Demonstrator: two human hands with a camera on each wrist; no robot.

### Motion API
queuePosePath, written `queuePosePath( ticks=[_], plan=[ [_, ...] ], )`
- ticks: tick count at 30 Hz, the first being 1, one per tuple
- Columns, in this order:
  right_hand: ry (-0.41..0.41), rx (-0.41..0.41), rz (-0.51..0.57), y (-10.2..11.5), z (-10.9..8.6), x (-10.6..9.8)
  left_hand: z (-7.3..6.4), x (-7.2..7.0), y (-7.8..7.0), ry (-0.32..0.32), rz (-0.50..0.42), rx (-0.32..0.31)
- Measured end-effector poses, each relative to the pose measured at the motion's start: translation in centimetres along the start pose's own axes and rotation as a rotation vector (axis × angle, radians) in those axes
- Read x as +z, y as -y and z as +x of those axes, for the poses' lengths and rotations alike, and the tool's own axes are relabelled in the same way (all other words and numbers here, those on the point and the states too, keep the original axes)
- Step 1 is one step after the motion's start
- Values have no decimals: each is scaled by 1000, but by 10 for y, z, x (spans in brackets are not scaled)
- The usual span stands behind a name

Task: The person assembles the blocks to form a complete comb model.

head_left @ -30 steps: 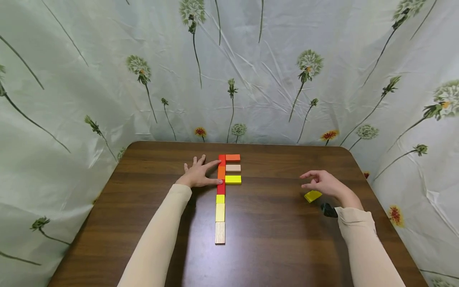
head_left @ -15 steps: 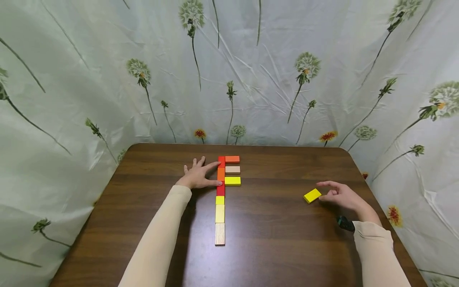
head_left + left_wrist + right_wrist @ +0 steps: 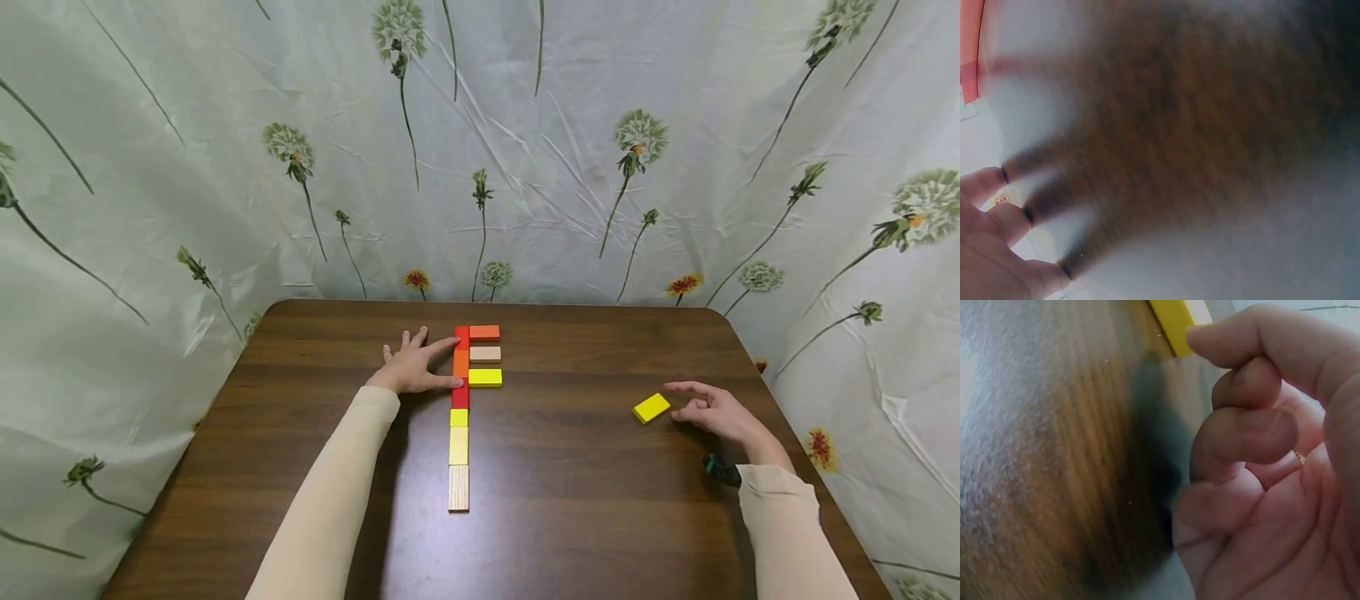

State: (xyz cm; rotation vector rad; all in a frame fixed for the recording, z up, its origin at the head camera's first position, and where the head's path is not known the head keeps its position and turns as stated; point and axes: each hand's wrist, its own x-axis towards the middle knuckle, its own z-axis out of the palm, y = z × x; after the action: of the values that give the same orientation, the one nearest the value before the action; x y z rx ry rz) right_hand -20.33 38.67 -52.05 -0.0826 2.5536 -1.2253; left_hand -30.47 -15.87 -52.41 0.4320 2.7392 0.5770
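A column of flat rectangular blocks runs down the table: a red block (image 3: 462, 332), an orange block (image 3: 461, 362), another red block (image 3: 460, 397), a small yellow block (image 3: 458, 417), a pale yellow block (image 3: 458, 446) and a striped wooden block (image 3: 459, 488). My left hand (image 3: 411, 367) lies at its left side, fingers spread, with index fingertip and thumb touching the red blocks. Toward the right, a separate yellow block (image 3: 651, 408) lies askew. Just right of it is my right hand (image 3: 716, 412), holding nothing, index finger extended and other fingers curled.
Three blocks extend rightward from the column's upper part: an orange-red block (image 3: 483, 333), a beige block (image 3: 485, 354) and a yellow block (image 3: 485, 378). The brown wooden table (image 3: 570, 500) ends at a flower-patterned curtain (image 3: 555, 208). A dark wrist device (image 3: 722, 471) sits at the right wrist.
My right hand has moved right, from above the askew yellow block to beside it, leaving the block in full view. My left hand has stayed at the column.
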Motion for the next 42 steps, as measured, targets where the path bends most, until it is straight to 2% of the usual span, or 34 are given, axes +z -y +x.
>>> queuePosePath(
  ticks=[17,24,28,36,42],
  plan=[
    [35,32,14,3,4,2,0,-1,-1,15,4,-8],
    [34,45,-35,5,8,3,2,0,-1,8,-33,-12],
    [42,45,-44,7,9,5,2,0,0,7,-20,-17],
    [23,27,-43,8,9,9,2,0,1,5,12,-27],
    [-3,31,-59,6,8,13,3,1,0,14,-1,-31]
  ],
)
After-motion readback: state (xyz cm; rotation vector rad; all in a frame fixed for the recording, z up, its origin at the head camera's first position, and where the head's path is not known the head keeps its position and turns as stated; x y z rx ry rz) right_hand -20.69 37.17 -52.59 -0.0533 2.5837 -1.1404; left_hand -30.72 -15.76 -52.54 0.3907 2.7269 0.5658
